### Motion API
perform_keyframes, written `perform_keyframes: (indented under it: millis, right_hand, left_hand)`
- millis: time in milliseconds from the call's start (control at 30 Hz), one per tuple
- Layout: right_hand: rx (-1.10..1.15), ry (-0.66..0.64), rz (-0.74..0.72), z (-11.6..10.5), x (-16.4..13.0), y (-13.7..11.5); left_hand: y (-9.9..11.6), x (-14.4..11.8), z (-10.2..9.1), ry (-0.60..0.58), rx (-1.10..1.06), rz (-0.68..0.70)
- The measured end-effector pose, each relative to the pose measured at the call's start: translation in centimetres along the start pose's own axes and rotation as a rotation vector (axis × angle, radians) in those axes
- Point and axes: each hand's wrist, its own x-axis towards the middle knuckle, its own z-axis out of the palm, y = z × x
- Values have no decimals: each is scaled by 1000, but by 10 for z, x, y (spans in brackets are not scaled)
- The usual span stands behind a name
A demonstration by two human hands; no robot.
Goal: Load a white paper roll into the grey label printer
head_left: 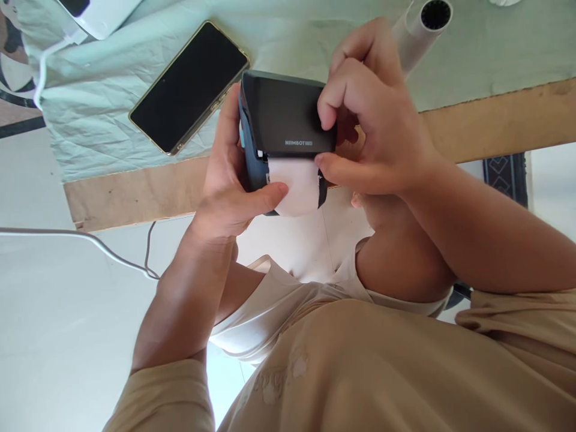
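I hold a small dark label printer (281, 114) marked NIIMBOT in front of my chest, above the table's front edge. My left hand (227, 180) wraps its left side, the thumb pressing on a white label strip (294, 186) that curls out of its lower slot. My right hand (375, 114) covers the printer's right end, fingers bent over the top and the thumb touching the strip's right edge.
A black smartphone (189, 87) lies screen up on the pale green cloth (112, 108) covering the wooden table (504, 123). A white tube (425, 30) lies at the back right, a white device (101, 15) at the back left. White cables (90, 240) hang at the left.
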Motion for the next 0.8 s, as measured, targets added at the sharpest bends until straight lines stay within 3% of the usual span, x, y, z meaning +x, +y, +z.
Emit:
perform_keyframes:
  millis: [100, 200, 367, 467, 567, 800]
  right_hand:
    - [18, -18, 15, 0, -2, 0]
    - [70, -30, 10, 0, -2, -2]
    - [292, -32, 205, 4, -1, -3]
    - [483, -136, 312, 9, -1, 1]
    - [552, -199, 330, 11, -2, 4]
    - [522, -197, 302, 13, -2, 9]
  left_hand:
    - [0, -1, -1, -130, 16, 54]
    - [1, -5, 1, -131, 4, 33]
    - [3, -9, 17, 3, -30, 94]
    - [6, -10, 26, 101, 63, 34]
    - [10, -11, 33, 160, 61, 15]
    - [10, -11, 32, 156, 48, 15]
